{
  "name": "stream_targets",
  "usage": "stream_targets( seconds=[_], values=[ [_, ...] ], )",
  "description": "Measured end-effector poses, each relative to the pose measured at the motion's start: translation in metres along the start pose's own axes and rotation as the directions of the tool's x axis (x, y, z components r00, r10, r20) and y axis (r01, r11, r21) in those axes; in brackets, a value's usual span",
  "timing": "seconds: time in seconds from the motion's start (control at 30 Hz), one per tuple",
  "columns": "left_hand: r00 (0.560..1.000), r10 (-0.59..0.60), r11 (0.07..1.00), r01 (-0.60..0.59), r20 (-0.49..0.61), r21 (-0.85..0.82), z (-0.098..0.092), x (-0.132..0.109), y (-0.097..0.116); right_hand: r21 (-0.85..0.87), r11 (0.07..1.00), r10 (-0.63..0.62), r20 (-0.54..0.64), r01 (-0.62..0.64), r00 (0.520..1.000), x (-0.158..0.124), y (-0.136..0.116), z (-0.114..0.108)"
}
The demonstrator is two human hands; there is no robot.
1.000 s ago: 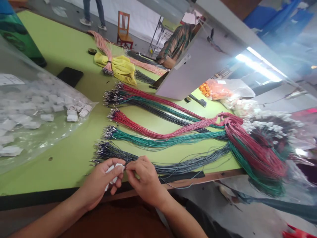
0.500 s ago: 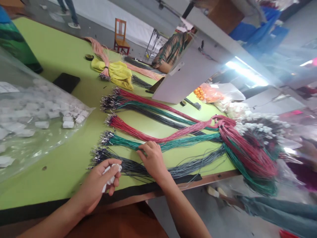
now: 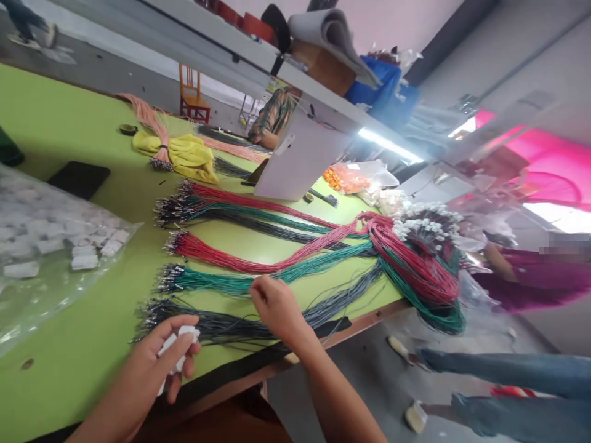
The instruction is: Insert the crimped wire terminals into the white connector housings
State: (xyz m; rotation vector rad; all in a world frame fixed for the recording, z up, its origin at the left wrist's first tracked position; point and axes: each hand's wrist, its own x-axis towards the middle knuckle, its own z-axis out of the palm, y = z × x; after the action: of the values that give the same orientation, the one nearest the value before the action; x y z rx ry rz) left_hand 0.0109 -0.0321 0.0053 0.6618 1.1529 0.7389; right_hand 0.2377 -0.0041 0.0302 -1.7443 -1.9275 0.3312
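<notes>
My left hand (image 3: 150, 363) is closed around several white plastic connector housings (image 3: 187, 335), near the terminal ends of the grey wire bundle (image 3: 221, 326). My right hand (image 3: 277, 307) is curled with its fingertips together, beside the green wire bundle (image 3: 217, 281) and over the grey one. Whatever lies between those fingertips, if anything, is hidden. Above the green wires runs a red wire bundle (image 3: 221, 254). Metal terminals tip the left ends of these bundles. To the right they merge into a thick hank of red and green wires (image 3: 415, 264).
A clear plastic bag (image 3: 50, 289) of white housings lies at left on the green table (image 3: 124, 258). Behind are a black flat object (image 3: 79, 178), a yellow cloth (image 3: 194, 157) and an upright grey panel (image 3: 300, 154). Other people are beyond the panel and at right.
The camera view has turned rightward, so the table's things sit further left. My right fingers have curled closer together near the green wires. The left hand still holds the white housings.
</notes>
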Motion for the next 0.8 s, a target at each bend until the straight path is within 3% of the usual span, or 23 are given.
stream_targets(
  seconds=[0.1,0.2,0.27,0.33,0.43,0.47,0.53,0.6,0.63,0.73,0.8],
  values=[
    [0.999,0.040,0.988,-0.040,0.003,0.151,-0.007,0.003,-0.001,-0.043,0.999,0.018,0.030,-0.017,0.999,0.003,-0.007,-0.007],
    [0.997,0.071,0.958,-0.075,0.025,0.278,-0.010,0.013,0.004,0.184,0.983,-0.004,0.018,0.001,1.000,0.004,-0.025,-0.007],
    [0.993,0.115,0.939,-0.117,0.028,0.323,-0.007,0.022,0.011,0.368,0.929,-0.115,0.168,0.046,0.979,0.004,-0.035,0.002],
    [0.985,0.167,0.916,-0.167,0.033,0.364,-0.003,0.029,0.018,0.424,0.904,-0.198,0.290,0.060,0.936,0.003,-0.039,0.019],
    [0.944,0.316,0.806,-0.321,0.095,0.497,-0.005,0.040,0.025,0.352,0.935,-0.122,0.216,0.040,0.969,0.005,-0.028,0.046],
    [0.903,0.408,0.712,-0.406,0.133,0.573,-0.010,0.044,0.027,0.325,0.945,-0.091,0.165,0.033,0.982,0.006,-0.022,0.054],
    [0.743,0.627,0.370,-0.550,0.236,0.749,-0.027,0.053,0.030,0.285,0.956,-0.103,0.109,0.068,0.989,0.009,-0.010,0.065],
    [0.538,0.759,-0.020,-0.544,0.366,0.839,-0.049,0.061,0.033,0.257,0.958,-0.160,0.096,0.131,0.982,0.012,-0.002,0.070],
    [0.485,0.775,-0.120,-0.515,0.404,0.849,-0.061,0.065,0.036,0.239,0.958,-0.187,0.100,0.159,0.977,0.013,0.001,0.071],
    [0.434,0.772,-0.240,-0.477,0.464,0.845,-0.088,0.076,0.041,0.167,0.964,-0.230,0.127,0.207,0.965,0.012,0.002,0.071],
    [0.396,0.775,-0.296,-0.461,0.493,0.837,-0.096,0.082,0.042,0.135,0.967,-0.235,0.134,0.217,0.963,0.011,0.001,0.072]
  ],
)
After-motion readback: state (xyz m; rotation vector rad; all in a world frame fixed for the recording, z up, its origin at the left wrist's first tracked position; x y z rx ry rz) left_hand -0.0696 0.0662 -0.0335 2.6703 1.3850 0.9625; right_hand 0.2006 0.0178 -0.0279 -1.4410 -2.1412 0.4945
